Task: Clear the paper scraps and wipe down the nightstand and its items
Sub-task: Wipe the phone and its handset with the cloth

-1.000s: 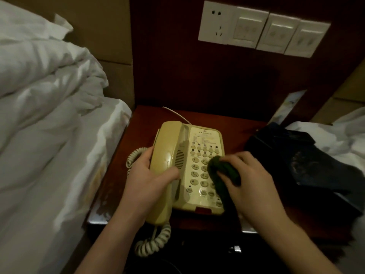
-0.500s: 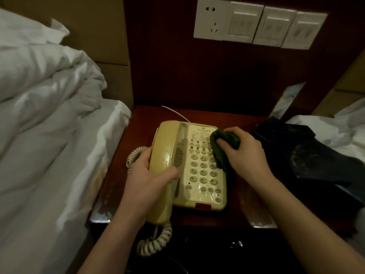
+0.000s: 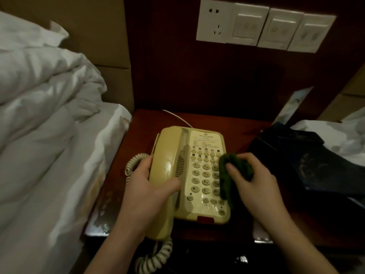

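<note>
A cream desk telephone (image 3: 205, 175) sits in the middle of the dark red nightstand (image 3: 150, 123). My left hand (image 3: 147, 191) grips its handset (image 3: 167, 161), which lies in the cradle on the phone's left side. My right hand (image 3: 254, 180) is closed on a bunched green cloth (image 3: 231, 173) and presses it on the right column of keypad buttons. The coiled cord (image 3: 136, 161) loops off the left side and hangs below the front edge. No paper scraps show on the wood.
A bed with rumpled white bedding (image 3: 49, 125) borders the nightstand on the left. A dark folder or bag (image 3: 308, 161) lies on the right part, with a card (image 3: 292, 105) leaning on the wall behind. An outlet and switches (image 3: 262, 26) are above.
My right hand with the cloth went from the lower keypad up to the phone's top right corner, then came back down to the middle right keys. The left hand stayed on the handset.
</note>
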The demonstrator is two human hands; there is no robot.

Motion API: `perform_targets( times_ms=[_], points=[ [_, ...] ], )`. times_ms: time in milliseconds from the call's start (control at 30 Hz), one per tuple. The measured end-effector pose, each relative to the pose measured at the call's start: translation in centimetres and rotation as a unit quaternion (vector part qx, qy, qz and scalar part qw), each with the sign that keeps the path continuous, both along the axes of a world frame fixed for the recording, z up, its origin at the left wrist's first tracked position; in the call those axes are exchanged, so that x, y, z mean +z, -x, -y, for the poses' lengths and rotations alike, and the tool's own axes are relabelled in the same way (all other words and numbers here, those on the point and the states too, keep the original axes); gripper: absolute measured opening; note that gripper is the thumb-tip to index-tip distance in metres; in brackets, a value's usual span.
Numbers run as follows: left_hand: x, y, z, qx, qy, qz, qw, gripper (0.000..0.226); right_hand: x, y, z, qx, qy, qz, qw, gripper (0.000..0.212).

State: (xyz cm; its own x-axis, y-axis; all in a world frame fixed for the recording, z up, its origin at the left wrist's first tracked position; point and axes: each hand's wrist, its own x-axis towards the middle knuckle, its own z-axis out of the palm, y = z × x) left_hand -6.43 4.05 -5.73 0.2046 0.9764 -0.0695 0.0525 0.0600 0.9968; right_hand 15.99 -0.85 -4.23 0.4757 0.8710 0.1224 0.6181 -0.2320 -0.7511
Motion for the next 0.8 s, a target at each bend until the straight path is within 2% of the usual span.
perform_targets(
  times_ms=[100, 233, 333, 467, 600, 700, 800],
  points=[
    [0.0, 0.0, -0.1, 0.003, 0.000, 0.001, 1.000, 0.053, 0.3, -2.8, -6.8, -0.019, -0.004, 0.028, 0.999, 0.018],
    [-0.1, 0.0, -0.3, 0.007, -0.004, -0.001, 1.000, 0.058, 0.1, -4.0, -11.1, -0.014, -0.016, -0.034, 0.999, 0.023],
    [-0.3, -0.1, -0.4, 0.009, 0.001, 0.001, 1.000, 0.059, -0.3, -3.9, -9.1, -0.017, -0.008, -0.019, 1.000, 0.027],
    [-0.3, -0.3, -0.3, 0.021, 0.003, -0.003, 1.000, 0.059, -1.2, -2.6, -2.7, 0.003, 0.005, -0.086, 0.996, 0.014],
    [-0.1, -0.3, -0.1, 0.022, 0.005, -0.002, 1.000, 0.054, -1.8, -0.4, 2.5, 0.004, 0.008, -0.103, 0.995, 0.008],
    [-0.1, -0.4, 0.1, 0.024, 0.005, -0.001, 1.000, 0.056, -1.4, -0.8, 1.2, -0.001, 0.011, -0.103, 0.995, 0.009],
    [0.1, -0.3, 0.3, 0.016, 0.008, 0.006, 1.000, 0.060, -0.4, -2.4, -3.8, 0.004, 0.014, -0.131, 0.991, 0.018]
  ],
)
